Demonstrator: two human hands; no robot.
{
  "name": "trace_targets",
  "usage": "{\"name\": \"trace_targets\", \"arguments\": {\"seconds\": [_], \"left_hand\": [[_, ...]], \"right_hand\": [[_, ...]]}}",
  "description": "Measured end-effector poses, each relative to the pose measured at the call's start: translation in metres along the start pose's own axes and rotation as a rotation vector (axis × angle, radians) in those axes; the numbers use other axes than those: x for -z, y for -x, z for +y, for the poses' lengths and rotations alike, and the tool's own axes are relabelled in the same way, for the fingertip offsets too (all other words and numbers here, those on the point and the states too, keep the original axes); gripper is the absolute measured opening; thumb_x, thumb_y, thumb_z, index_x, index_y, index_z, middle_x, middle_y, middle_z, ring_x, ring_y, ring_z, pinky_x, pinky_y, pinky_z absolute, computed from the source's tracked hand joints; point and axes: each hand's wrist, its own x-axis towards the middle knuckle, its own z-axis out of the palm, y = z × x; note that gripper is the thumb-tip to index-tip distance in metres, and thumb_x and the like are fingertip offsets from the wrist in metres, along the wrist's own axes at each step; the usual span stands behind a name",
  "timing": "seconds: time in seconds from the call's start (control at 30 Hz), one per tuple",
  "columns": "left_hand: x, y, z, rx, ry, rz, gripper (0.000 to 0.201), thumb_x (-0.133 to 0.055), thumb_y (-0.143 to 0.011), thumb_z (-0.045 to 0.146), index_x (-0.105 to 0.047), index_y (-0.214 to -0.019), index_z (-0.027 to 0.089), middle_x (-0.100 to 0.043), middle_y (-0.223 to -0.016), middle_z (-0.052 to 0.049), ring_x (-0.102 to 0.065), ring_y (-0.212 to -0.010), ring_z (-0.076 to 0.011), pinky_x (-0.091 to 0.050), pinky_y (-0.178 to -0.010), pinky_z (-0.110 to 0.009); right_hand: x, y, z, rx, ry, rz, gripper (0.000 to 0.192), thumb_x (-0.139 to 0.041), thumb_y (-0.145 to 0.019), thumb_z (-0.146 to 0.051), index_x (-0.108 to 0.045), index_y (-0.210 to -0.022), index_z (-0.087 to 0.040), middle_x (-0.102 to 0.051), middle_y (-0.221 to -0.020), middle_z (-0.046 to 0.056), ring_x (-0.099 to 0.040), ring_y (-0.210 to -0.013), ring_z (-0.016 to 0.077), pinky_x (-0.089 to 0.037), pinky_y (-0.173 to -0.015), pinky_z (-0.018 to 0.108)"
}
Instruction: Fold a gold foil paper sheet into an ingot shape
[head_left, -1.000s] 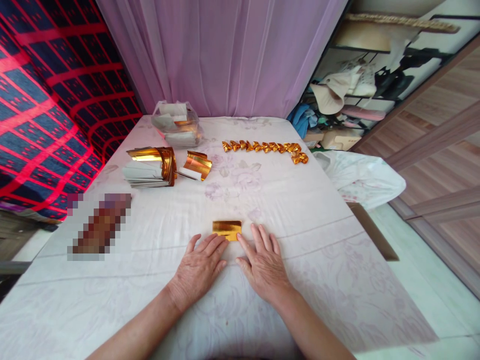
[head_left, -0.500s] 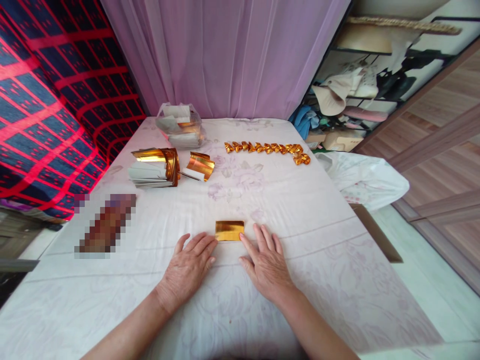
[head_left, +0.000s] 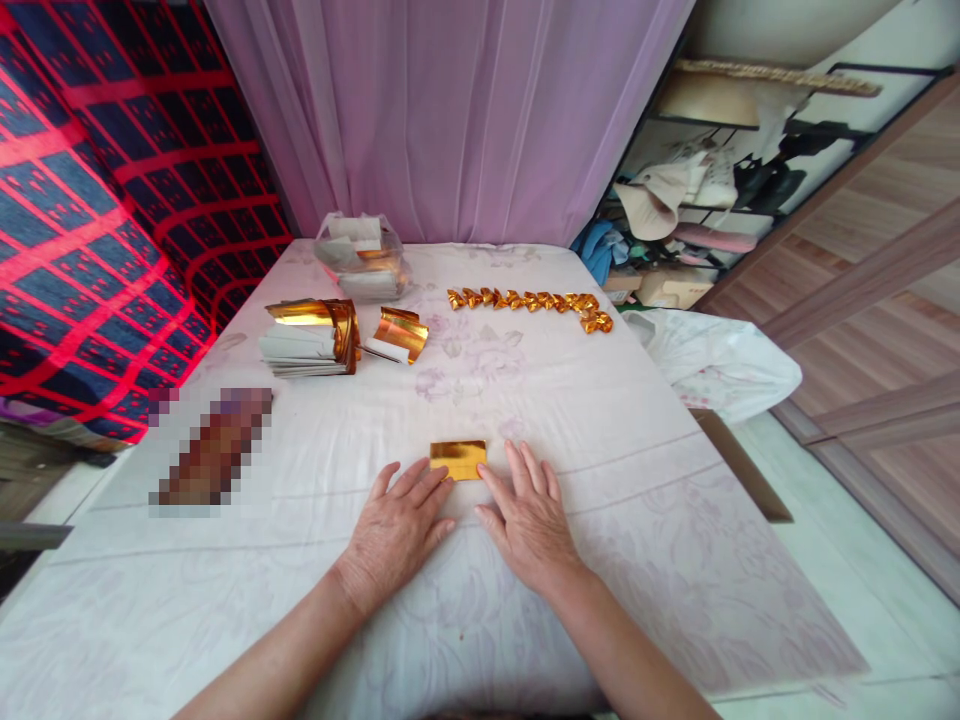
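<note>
A folded gold foil sheet (head_left: 458, 459) lies flat on the counter (head_left: 615, 420), which is covered in a pale floral cloth, directly ahead of the person and just beyond both sets of fingertips. Its long axis runs left to right, across the line of the forearms. The left hand (head_left: 397, 530) rests palm down with fingers spread and flat, its grip open and holding nothing, the tips reaching the sheet's near left corner. The right hand (head_left: 529, 525) lies the same way, open and empty, its index fingertip just beside the near right corner. Both hands stand about equally near, one at each end, with the sheet centred in the gap between them. Farther back on the left sit a stack of foil sheets (head_left: 307, 337) and a clear bag (head_left: 361, 256); a row of folded gold pieces (head_left: 529, 301) lies well apart toward the far right
</note>
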Motion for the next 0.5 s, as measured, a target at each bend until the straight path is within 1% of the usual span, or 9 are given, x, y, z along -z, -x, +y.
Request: {"name": "trace_targets", "arguments": {"seconds": [0.07,0.13,0.23,0.33,0.5], "left_hand": [[-0.001,0.001,0.000,0.019,-0.001,-0.001,0.038,-0.047,-0.097,0.043,-0.062,-0.126,0.025,-0.064,-0.130,-0.007,-0.053,-0.125,-0.0281,-0.034,-0.106,-0.048],[-0.002,0.001,0.000,0.034,-0.002,0.013,0.038,-0.047,-0.097,0.045,-0.063,-0.125,0.025,-0.063,-0.132,-0.007,-0.052,-0.126,-0.0284,-0.036,-0.105,-0.048],[-0.003,0.002,-0.003,0.042,0.001,0.018,0.038,-0.046,-0.097,0.045,-0.063,-0.125,0.025,-0.063,-0.132,-0.006,-0.053,-0.125,-0.0283,-0.036,-0.103,-0.048],[-0.004,0.003,-0.006,0.043,0.008,0.003,0.036,-0.046,-0.097,0.043,-0.062,-0.126,0.028,-0.062,-0.133,-0.005,-0.052,-0.125,-0.0280,-0.036,-0.103,-0.048],[-0.005,0.006,-0.008,0.046,0.014,-0.012,0.035,-0.048,-0.097,0.042,-0.062,-0.127,0.030,-0.062,-0.134,-0.003,-0.051,-0.126,-0.0268,-0.034,-0.105,-0.047]], "right_hand": [[0.000,-0.002,-0.007,0.016,-0.006,0.002,0.048,-0.059,-0.091,-0.042,-0.055,-0.137,-0.027,-0.032,-0.156,0.016,-0.026,-0.143,0.0360,-0.027,-0.109,0.060],[-0.001,-0.004,-0.014,0.037,-0.017,-0.015,0.050,-0.059,-0.091,-0.042,-0.051,-0.139,-0.030,-0.031,-0.157,0.014,-0.024,-0.145,0.0346,-0.026,-0.110,0.060],[-0.004,-0.005,-0.019,0.046,-0.026,-0.045,0.049,-0.058,-0.092,-0.042,-0.050,-0.139,-0.035,-0.031,-0.157,0.010,-0.025,-0.144,0.0336,-0.026,-0.110,0.060],[-0.006,-0.004,-0.014,0.035,-0.011,-0.047,0.047,-0.058,-0.092,-0.041,-0.051,-0.139,-0.037,-0.032,-0.156,0.010,-0.027,-0.144,0.0341,-0.026,-0.110,0.061],[-0.007,0.003,0.001,-0.023,0.023,-0.015,0.042,-0.057,-0.092,-0.041,-0.056,-0.135,-0.037,-0.036,-0.155,0.010,-0.029,-0.142,0.0344,-0.027,-0.109,0.060]]}}
